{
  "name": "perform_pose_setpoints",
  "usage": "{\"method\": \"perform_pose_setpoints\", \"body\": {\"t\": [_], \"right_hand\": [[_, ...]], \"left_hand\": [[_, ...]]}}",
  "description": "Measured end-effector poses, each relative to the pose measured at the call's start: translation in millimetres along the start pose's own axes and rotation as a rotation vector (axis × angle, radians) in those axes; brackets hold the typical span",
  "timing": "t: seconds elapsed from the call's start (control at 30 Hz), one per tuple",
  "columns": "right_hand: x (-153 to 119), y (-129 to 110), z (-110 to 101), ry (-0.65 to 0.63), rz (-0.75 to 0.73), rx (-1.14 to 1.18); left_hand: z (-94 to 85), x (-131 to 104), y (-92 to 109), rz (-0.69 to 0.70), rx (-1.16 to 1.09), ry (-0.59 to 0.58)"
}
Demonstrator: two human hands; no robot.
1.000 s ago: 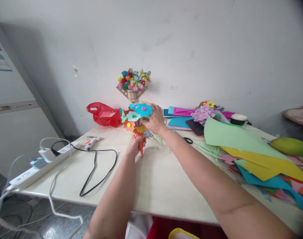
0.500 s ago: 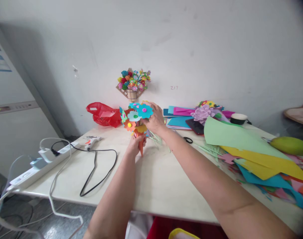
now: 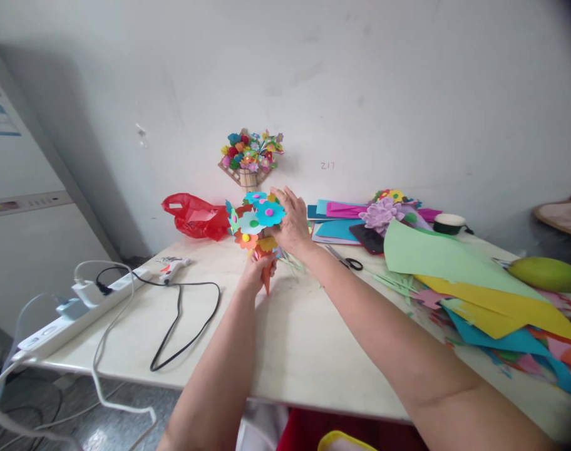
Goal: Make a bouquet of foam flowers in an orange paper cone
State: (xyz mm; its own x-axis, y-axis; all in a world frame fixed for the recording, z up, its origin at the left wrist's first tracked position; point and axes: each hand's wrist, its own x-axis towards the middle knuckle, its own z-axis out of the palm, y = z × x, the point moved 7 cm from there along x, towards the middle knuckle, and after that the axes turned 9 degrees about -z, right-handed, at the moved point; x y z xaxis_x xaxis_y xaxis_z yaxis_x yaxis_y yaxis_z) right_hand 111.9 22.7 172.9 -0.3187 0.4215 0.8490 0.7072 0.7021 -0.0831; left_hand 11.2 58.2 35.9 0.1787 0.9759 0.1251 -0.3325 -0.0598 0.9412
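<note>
While the left hand (image 3: pixel 259 269) curled its fingers round a smooth orange cone (image 3: pixel 267 277), the right hand (image 3: pixel 293 227) spread its fingers against flat, scalloped craft flowers (image 3: pixel 265 217) rising from it. The cone pointed downward over the pale desk (image 3: pixel 304 357); tip contact was unclear. Farther out lay black-handled scissors (image 3: pixel 355 264), a crinkled red plastic bag (image 3: pixel 198 218) and coloured sheets (image 3: pixel 438 257).

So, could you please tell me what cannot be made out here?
Head view throughout:
Orange cone: middle hidden by the left hand.
Whether the right hand touches anything behind the large blue flower: hidden by that flower.
Scissors: partly hidden by the right forearm.
Label on the white appliance: print too small.
</note>
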Motion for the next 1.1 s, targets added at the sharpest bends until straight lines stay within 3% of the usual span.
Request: {"method": "perform_pose_setpoints", "body": {"t": [0.53, 0.77, 1.1], "right_hand": [[-3, 3, -4, 0.005, -0.015, 0.02], [-5, 6, -4, 0.028, -0.011, -0.007], [-6, 3, -3, 0.085, 0.027, -0.053]], "left_hand": [[1.6, -1, -3, -0.046, -0.012, -0.039], [9.1, -2, -5, -0.062, -0.047, -0.115], [10.6, -3, -5, -0.075, -0.043, -0.111]]}}
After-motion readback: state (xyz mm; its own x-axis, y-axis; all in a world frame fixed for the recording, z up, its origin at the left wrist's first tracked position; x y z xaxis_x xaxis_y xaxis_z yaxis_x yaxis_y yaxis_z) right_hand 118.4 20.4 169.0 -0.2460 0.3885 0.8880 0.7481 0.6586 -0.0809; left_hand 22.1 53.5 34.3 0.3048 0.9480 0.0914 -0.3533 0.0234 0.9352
